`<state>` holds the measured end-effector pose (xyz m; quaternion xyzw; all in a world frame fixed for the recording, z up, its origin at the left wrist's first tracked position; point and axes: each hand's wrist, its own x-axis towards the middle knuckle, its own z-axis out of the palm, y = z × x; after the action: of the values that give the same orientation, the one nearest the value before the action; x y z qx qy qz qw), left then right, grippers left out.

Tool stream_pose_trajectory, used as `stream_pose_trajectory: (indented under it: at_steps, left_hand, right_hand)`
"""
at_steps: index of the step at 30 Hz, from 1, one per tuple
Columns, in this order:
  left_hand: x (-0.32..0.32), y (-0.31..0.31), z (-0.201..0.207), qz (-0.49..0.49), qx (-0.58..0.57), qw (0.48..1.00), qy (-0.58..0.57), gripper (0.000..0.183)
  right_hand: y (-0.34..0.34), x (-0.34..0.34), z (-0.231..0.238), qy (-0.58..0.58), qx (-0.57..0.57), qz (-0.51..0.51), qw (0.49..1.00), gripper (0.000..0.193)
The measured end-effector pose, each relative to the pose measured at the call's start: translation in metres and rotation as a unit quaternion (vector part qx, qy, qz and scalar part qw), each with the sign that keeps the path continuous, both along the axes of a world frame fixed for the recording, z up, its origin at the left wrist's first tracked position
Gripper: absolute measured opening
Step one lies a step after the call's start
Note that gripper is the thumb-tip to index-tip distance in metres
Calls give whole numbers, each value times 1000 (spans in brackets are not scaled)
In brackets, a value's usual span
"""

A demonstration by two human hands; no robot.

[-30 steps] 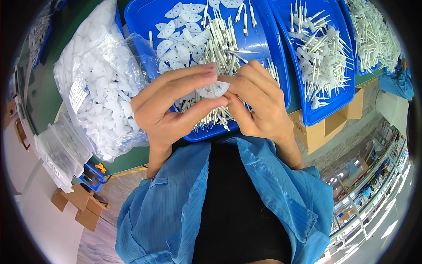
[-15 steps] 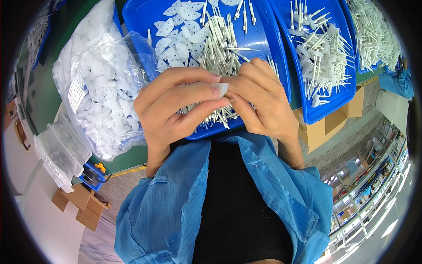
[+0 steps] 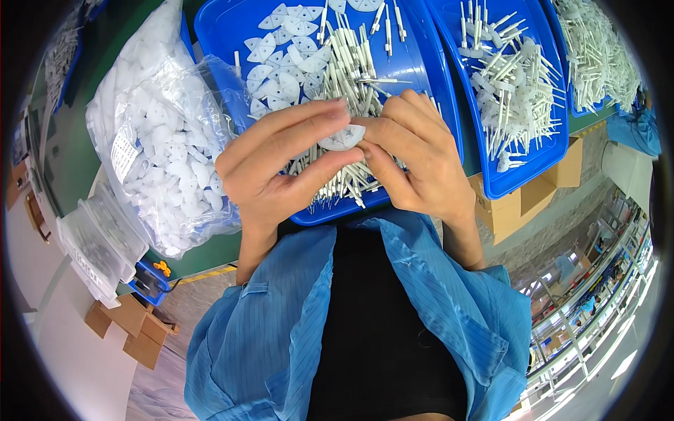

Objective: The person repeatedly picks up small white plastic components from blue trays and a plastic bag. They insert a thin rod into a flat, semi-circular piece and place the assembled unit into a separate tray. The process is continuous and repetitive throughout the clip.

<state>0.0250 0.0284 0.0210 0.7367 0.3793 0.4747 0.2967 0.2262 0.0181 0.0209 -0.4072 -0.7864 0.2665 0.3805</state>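
Observation:
A white fan-shaped plastic piece [image 3: 342, 138] with small holes is held up over a blue tray [image 3: 414, 67]. My right hand [image 3: 421, 158] pinches its right end between thumb and fingertips; whether a thin rod is in that pinch too is hidden. Around the piece's left side, my left hand [image 3: 277, 158] is open, fingertips raised above it and thumb along its lower edge. In the tray below lie loose white plastic pieces [image 3: 281, 83] at the left and a heap of thin white rods [image 3: 351, 59] beside them.
Left of the tray stands a clear bag [image 3: 172, 140] full of white pieces. A second blue tray [image 3: 516, 179] at the right holds rods with white pieces on them. Farther right is another heap of rods [image 3: 597, 56]. Under the trays' edge sits a cardboard box [image 3: 516, 210].
My left fingertips have lifted off the white piece and spread apart, so more of its face shows. My right hand keeps its pinch in nearly the same place.

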Motion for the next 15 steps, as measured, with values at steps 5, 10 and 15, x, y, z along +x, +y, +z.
stream_pose_trajectory:
  at_steps: [5,10,15]
  left_hand:
    - [4,3,-13,25,30,998,-56,41]
    - [2,0,-15,30,58,995,-70,40]
    - [6,-3,-22,18,114,986,-117,33]
  right_hand:
    - [1,1,5,-19,-5,6,1000,21]
    - [0,-6,1,79,-86,3,993,25]
    - [-9,-20,27,237,-337,-64,909,12]
